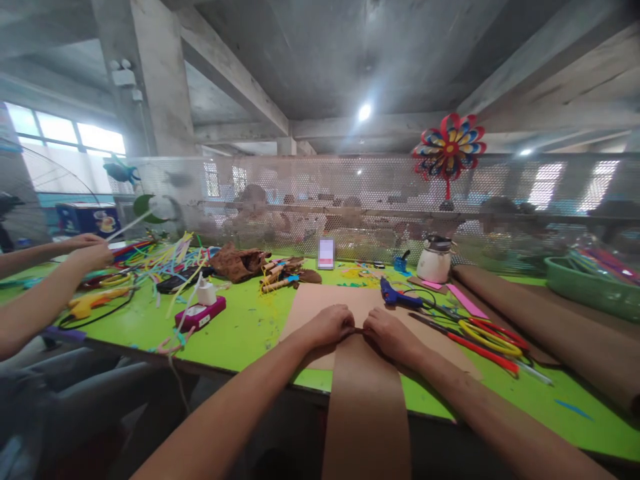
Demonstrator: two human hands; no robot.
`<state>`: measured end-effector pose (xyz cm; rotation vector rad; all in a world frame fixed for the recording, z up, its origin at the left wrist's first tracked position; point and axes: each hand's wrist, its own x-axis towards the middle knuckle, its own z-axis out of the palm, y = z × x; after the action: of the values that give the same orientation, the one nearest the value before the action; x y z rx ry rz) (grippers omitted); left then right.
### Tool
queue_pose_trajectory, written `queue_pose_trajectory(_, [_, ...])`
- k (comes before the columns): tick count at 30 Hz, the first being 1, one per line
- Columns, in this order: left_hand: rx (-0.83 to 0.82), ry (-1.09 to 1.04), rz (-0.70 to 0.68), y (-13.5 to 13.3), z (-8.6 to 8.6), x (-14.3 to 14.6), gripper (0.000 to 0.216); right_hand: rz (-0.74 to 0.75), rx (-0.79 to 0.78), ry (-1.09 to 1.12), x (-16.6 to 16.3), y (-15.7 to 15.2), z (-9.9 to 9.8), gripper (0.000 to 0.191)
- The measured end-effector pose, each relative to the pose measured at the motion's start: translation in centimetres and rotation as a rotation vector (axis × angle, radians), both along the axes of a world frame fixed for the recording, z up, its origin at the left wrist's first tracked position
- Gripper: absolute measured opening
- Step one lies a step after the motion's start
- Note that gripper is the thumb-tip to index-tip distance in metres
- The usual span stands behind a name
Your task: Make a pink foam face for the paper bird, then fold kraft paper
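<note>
My left hand (330, 325) and my right hand (387, 331) meet knuckle to knuckle at the top end of a long strip of brown paper (365, 407). Both hands have their fingers curled and pinch that end of the strip. The strip runs down from my hands over the near table edge toward me. Under my hands lies a flat sheet of brown card (345, 300) on the green table (245, 327).
A blue glue gun (395, 295), red and yellow strips (487, 337) and rolls of brown paper (545, 320) lie to the right. A phone (326, 253) and a white pot (434, 261) stand behind. At left another person's arms (45, 283) reach among coloured strips (160, 263). A mesh screen (350, 200) backs the table.
</note>
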<state>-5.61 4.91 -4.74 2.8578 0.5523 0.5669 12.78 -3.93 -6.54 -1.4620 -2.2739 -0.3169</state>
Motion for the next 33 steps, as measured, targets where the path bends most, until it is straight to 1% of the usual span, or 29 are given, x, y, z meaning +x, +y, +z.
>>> queue_pose_trajectory(3, [-0.059,-0.002,0.014,0.3,-0.1,-0.1,0.017,-0.014,-0.026,0.027,0.2,-0.1,0.0,0.016])
queue_pose_trajectory(5, [-0.079,-0.008,0.012,0.5,-0.2,-0.1,0.015,-0.026,-0.045,0.036,0.4,-0.2,0.1,0.016])
queue_pose_trajectory(10, [-0.057,-0.028,-0.026,0.9,-0.4,0.0,0.005,-0.041,-0.070,0.026,0.4,-0.5,0.5,0.016])
queue_pose_trajectory(19, [0.076,-0.026,-0.046,0.1,-0.4,-0.2,0.010,-0.027,-0.049,-0.091,0.8,-0.9,0.7,0.020])
queue_pose_trajectory(25, [0.194,0.013,-0.037,-0.5,-0.1,-0.4,0.014,0.010,-0.038,-0.213,0.9,-1.0,0.8,0.017])
queue_pose_trajectory(33, [0.370,0.100,-0.045,-0.8,0.3,-0.2,0.022,-0.013,-0.002,-0.242,0.6,-1.7,0.9,0.018])
